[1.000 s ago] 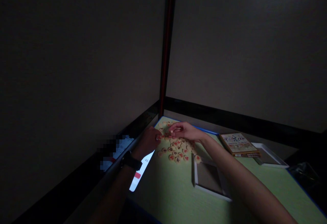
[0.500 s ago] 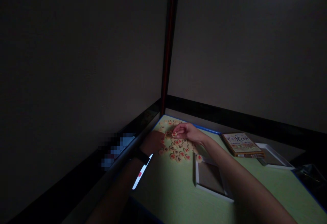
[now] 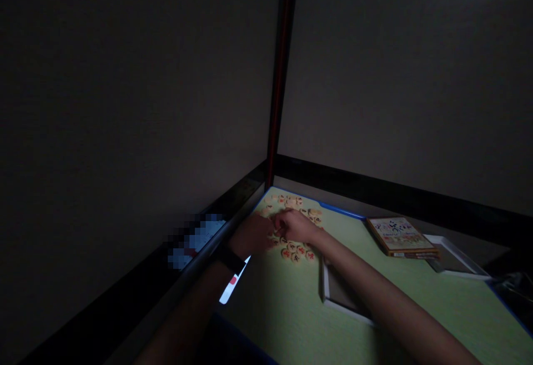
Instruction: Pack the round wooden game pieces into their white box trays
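Pieces (image 3: 295,258) lie beyond L hand (image 3: 255,233) & all abt R hand (image 3: 297,225).

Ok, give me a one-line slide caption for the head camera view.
Left hand and right hand close together among round game pieces on a green table.

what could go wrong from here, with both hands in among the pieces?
1. The left hand and right hand are close together over loose round pieces, so a knuckle might knock neighbouring ones.
2. The right forearm crosses over the white-rimmed tray in this view; if it dips, it may nudge the tray.
3. Some pieces lie near the table's far corner; a push that way could send one over the edge.
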Tool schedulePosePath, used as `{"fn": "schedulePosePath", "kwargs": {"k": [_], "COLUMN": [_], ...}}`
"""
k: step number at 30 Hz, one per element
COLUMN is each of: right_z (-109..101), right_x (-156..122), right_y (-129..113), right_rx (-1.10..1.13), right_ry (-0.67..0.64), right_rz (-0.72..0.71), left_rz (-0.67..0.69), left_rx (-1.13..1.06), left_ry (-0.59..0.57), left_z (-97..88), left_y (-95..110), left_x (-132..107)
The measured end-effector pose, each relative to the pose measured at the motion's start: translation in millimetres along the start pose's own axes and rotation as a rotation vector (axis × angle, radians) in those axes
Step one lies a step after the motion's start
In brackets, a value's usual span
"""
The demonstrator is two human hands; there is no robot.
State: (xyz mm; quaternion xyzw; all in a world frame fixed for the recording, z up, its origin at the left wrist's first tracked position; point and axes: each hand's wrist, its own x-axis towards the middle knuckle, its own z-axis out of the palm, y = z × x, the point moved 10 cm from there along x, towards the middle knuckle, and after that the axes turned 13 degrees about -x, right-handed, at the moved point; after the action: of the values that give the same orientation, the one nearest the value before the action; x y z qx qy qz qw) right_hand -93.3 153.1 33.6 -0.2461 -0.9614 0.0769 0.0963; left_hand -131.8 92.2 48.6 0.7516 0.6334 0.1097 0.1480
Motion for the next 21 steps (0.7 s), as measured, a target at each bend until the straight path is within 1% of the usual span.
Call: {"fn": "schedulePosePath", "kwargs": {"k": [2,5,8,11,13,16,18,21], "right_z": [4.3,5.4,-2.8,-11.2,-13.3,-12.1,-9.8,-5.3], "right_x": [2.0,4.0,4.2,3.2,2.8,3.8,5.7,9.1], "right_y": [0.8,6.0,15.8,23.5,24.9,21.6,16.7,10.4], "right_rx": [-0.024,-0.05,-0.096,-0.159,-0.209,-0.286,-0.324,-0.344], "right_ry": [-0.037,-0.084,-0.093,-0.101,-0.112,-0.129,-0.145,-0.177], "right_rz": [-0.027,-0.045,-0.016,0.032,0.064,0.107,0.118,0.121], "left_rz": [-0.008,-0.052,-0.054,-0.045,-0.02,-0.023,-0.056,-0.134], "left_rx": [0.011,0.016,-0.028,-0.09,-0.125,-0.229,-0.374,-0.61], "left_ry": [-0.036,-0.02,0.013,0.039,0.098,0.248,0.363,0.501], "left_z": [10.2,19.0,21.7,24.6,24.7,22.3,21.3,25.5], "left_y": [1.0,-2.6,0.7,12.0,23.5,31.6,26.2,6.8], "left_x": [-3.2,-5.7,-11.0,-23.1,-32.5,-41.7,-42.8,-39.7]}}
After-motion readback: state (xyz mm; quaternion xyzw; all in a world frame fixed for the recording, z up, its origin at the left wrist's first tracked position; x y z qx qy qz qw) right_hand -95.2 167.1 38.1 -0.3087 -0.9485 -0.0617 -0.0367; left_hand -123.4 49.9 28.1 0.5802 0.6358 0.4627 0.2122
